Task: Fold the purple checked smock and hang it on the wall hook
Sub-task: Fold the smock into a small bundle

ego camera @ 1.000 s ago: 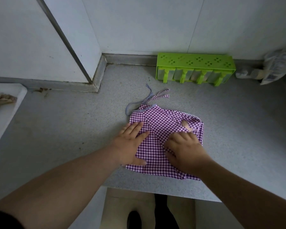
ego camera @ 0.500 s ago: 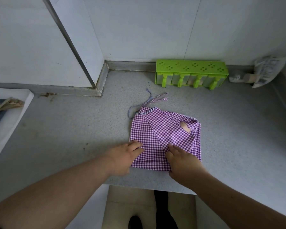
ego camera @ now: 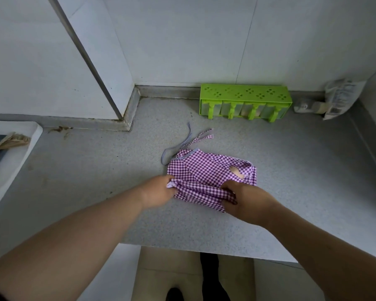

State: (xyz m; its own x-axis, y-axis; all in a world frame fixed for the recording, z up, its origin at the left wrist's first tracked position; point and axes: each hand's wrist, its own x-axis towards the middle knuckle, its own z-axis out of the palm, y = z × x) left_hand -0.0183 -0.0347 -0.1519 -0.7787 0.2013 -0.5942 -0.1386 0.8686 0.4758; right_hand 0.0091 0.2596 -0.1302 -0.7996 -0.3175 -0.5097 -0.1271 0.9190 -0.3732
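The purple checked smock (ego camera: 206, 170) lies partly folded on the grey counter (ego camera: 96, 170). Its ties (ego camera: 189, 140) trail toward the back wall. My left hand (ego camera: 159, 191) grips the near left corner of the cloth. My right hand (ego camera: 245, 203) grips the near right corner. Between them the near edge is lifted off the counter and bunched toward the far side. No wall hook is in view.
A green plastic rack (ego camera: 244, 102) stands against the back wall. A clear bag and a small bottle (ego camera: 334, 98) sit in the right corner. A white basin (ego camera: 7, 157) is at the left. The counter's front edge (ego camera: 204, 248) runs below my hands.
Both hands slid from pressing flat on the smock to its near edge, took hold of the two near corners and raised that edge.
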